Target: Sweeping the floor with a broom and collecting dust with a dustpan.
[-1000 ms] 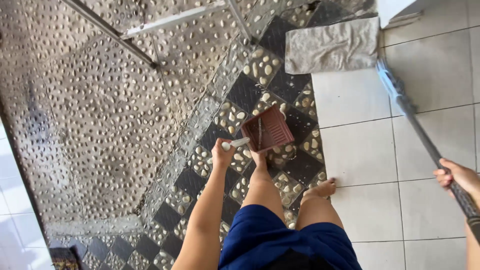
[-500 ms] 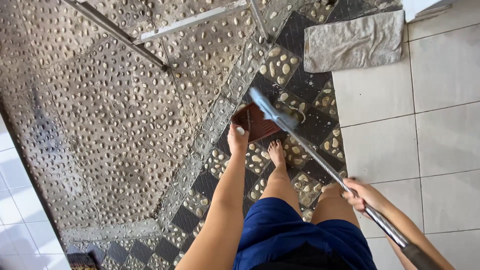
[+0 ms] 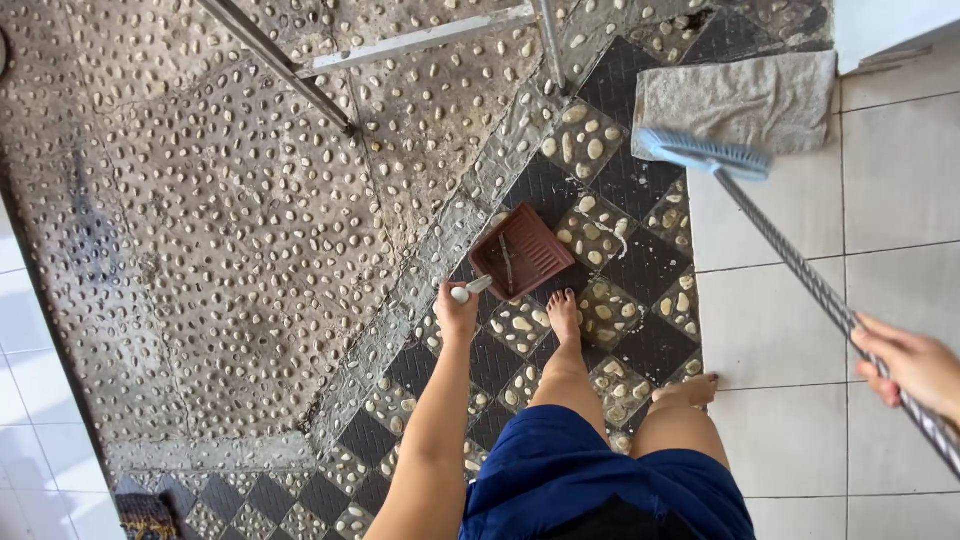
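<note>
Pebbled floor (image 3: 230, 230), one dustpan (image 3: 522, 252) gripped by left hand (image 3: 456, 312), one broom (image 3: 800, 270) gripped by right hand (image 3: 908, 362), one cloth (image 3: 735, 100)

Dustpan (image 3: 522, 252) sits on the pebble-inlaid floor (image 3: 230, 240) at centre, just ahead of the left foot (image 3: 565, 315). Left hand (image 3: 456, 312) at its 7 o'clock, on the handle. Broom head (image 3: 705, 153) at 2 o'clock from dustpan, well apart, over the tile floor (image 3: 770, 330) edge. Cloth mat (image 3: 740, 98) just behind broom head at 12. Right hand (image 3: 905, 362) on the broom shaft (image 3: 810, 280), at 4 o'clock. Right foot (image 3: 688, 390) at the tile edge.
</note>
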